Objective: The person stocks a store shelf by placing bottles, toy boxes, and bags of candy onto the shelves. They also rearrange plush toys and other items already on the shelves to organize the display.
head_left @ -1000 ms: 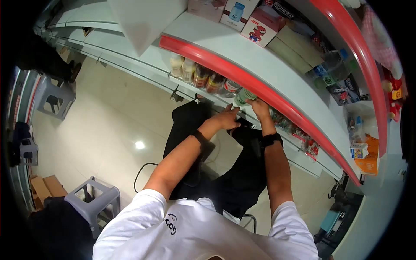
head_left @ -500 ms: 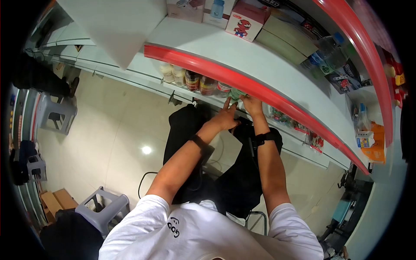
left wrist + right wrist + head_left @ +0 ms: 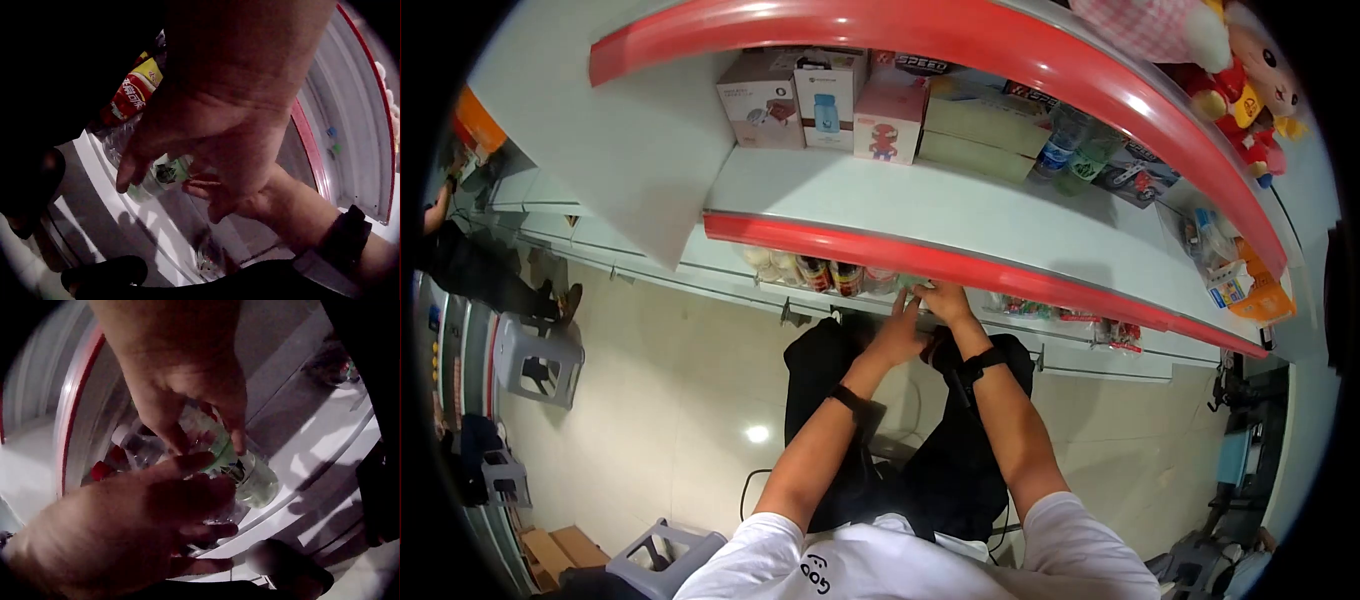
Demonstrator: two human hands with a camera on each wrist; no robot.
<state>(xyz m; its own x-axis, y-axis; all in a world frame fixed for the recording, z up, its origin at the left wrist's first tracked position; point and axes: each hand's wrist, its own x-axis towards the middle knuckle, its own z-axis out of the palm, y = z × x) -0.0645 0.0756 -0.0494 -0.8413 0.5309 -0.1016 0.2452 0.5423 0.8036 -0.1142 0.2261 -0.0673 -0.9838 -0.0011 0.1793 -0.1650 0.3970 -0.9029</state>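
A clear green-tinted bottle [image 3: 256, 486] with a dark print stands at the lower shelf's front. My right hand [image 3: 946, 300] pinches its upper part between thumb and fingers, seen from above in the right wrist view [image 3: 187, 375]. Fairly straight fingers of my left hand [image 3: 894, 338] lie against the bottle's side; in the left wrist view that hand [image 3: 219, 134] partly covers the bottle [image 3: 164, 175]. Beside it stands a row of bottles, including dark ones with red labels [image 3: 846, 278]. The red shelf edge partly hides their tops.
A red-edged shelf [image 3: 820, 190] overhangs the hands and holds boxes [image 3: 889, 125] and bottles [image 3: 1090, 160]. Packaged goods [image 3: 1040, 305] lie right of the hands on the lower shelf. Grey stools [image 3: 540, 360] stand on the floor at left.
The head view has tilted up, showing more of the upper shelf. My left fingers have moved from near the shelf edge up against the bottle; my right hand stays at it.
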